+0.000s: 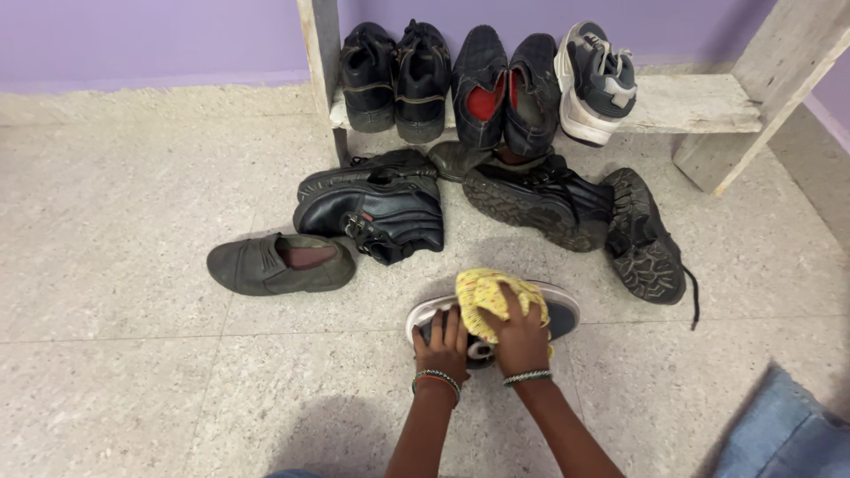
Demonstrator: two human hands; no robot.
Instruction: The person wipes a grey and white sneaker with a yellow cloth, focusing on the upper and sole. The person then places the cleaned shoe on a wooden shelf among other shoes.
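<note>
Yellow cloth [490, 299] is clutched in right hand [521, 332] fingers atop the sneaker [560, 312]; left hand [443, 347] fingers curl, steadying it.

- The cloth [490, 299] is yellow with small pinkish specks.
- The sneaker [549, 310] beneath it is dark grey with a white sole rim.
- The loafer [279, 264] is olive-grey, its lining dull pink.
- The work shoes [376, 205] are glossy black.
- The slip-ons [505, 84] on the shelf [699, 104] are black with red insides.
- The shelf is whitewashed, weathered wood.
- The wall [150, 40] is lilac.
- The floor [115, 265] is pale speckled grey.
</note>
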